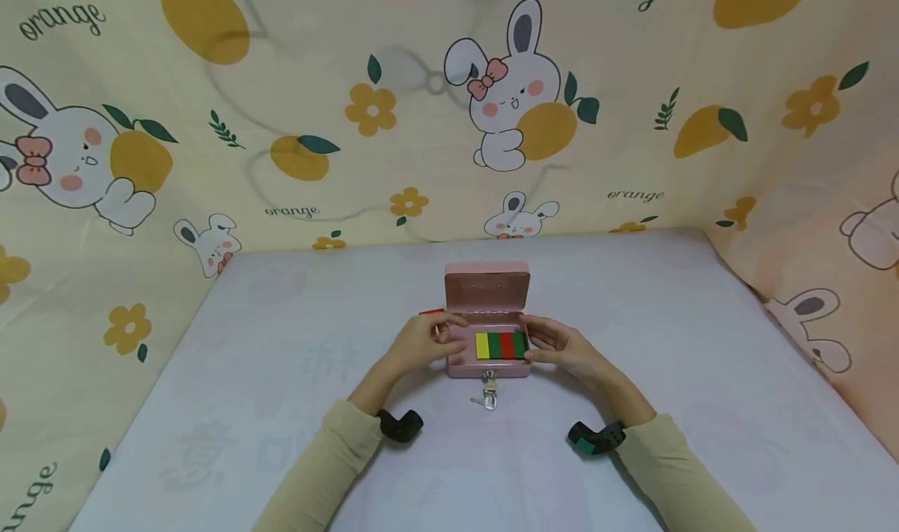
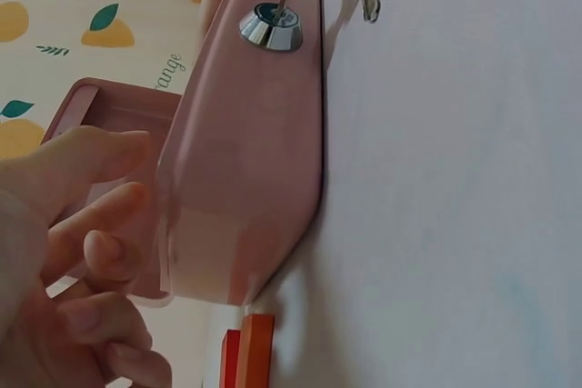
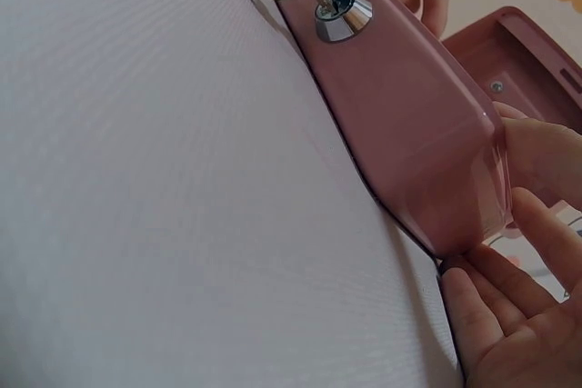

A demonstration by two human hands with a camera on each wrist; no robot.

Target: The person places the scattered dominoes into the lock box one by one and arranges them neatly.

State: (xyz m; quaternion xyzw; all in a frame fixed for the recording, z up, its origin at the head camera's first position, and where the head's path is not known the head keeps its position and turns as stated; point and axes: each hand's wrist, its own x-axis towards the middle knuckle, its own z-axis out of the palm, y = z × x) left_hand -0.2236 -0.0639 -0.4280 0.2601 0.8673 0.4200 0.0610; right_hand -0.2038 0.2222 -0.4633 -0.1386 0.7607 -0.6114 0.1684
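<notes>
An open pink metal cash box stands mid-table, its lid raised. Inside, a row of flat coloured blocks, yellow, green and red, lies against the right side. My left hand is over the box's left edge, its fingers loosely bent with nothing seen between them. On the right side my right hand holds the box wall, thumb at the rim and fingers along the outside near the base. Below the left hand, a red block and an orange-red one sit beside the box.
A key with a ring and more keys hangs from the lock on the box's front. A white cloth covers the table. Behind it hangs a printed curtain with rabbits and oranges.
</notes>
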